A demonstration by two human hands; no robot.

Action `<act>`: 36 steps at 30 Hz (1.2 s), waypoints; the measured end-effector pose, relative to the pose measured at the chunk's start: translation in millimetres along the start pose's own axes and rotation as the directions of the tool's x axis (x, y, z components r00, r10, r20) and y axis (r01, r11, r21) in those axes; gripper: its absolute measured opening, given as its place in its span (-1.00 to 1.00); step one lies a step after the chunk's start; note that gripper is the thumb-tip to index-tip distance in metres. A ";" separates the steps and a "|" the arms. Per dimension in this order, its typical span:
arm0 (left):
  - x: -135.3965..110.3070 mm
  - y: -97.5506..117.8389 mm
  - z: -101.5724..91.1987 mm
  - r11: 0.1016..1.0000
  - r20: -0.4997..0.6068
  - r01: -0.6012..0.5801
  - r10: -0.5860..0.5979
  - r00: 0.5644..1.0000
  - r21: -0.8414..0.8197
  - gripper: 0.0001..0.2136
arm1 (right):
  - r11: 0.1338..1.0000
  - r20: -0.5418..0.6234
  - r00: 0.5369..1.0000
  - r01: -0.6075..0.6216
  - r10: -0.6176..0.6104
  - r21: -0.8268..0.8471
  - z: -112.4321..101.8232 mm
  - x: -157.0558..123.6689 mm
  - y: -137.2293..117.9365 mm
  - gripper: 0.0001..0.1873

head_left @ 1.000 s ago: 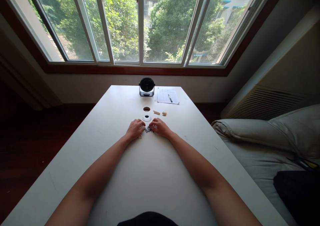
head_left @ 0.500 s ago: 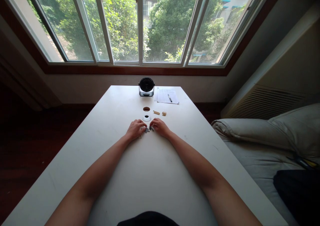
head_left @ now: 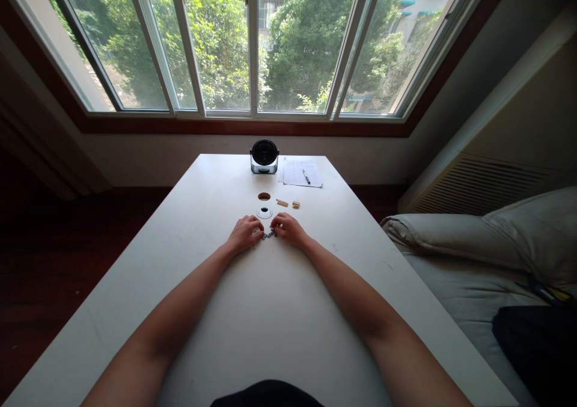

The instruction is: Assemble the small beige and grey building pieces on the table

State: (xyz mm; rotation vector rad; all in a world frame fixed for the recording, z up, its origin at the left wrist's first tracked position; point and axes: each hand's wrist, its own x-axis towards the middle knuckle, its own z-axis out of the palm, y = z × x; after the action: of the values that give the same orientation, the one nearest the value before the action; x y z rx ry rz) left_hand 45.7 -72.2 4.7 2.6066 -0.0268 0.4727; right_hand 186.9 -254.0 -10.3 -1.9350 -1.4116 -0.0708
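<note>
Several small grey pieces point(head_left: 269, 234) lie on the white table point(head_left: 279, 311) between my two hands, too small to tell their exact kind. My left hand point(head_left: 244, 234) rests at their left side, its fingers curled and closed at the left end of the pieces. From the right, my right hand point(head_left: 288, 229) pinches down at the other end, thumb and fingers close together. Part of the pieces is hidden under both sets of fingertips. Just beyond the right hand lie two small tan blocks of pieces, a longer one point(head_left: 282, 202) and a shorter one point(head_left: 296, 204).
Past my hands are a round hole point(head_left: 264, 196) in the tabletop and a white ring point(head_left: 264, 213) with a dark centre. A round black fan-like device point(head_left: 264, 154) stands at the far edge. Right of it, a pen point(head_left: 306, 177) lies on paper sheets point(head_left: 295, 169). A couch point(head_left: 451, 275) flanks the table.
The grey pieces between my fingertips have shifted from a tight cluster into a thinner, more spread-out line. Both hands stay almost in place, with small finger movements.
</note>
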 end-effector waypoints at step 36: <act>1.7 4.5 5.2 0.958 -0.095 0.114 -0.144 0.985 -0.265 -0.91 | 0.985 -0.145 0.989 0.016 0.009 0.174 5.2 6.1 -13.3 -0.94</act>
State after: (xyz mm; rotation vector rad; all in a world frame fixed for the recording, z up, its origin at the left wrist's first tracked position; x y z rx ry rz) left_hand 48.5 -78.5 3.1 2.3056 0.1119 0.5310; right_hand 176.2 -244.3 -4.5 -1.7478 -1.2814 -0.0849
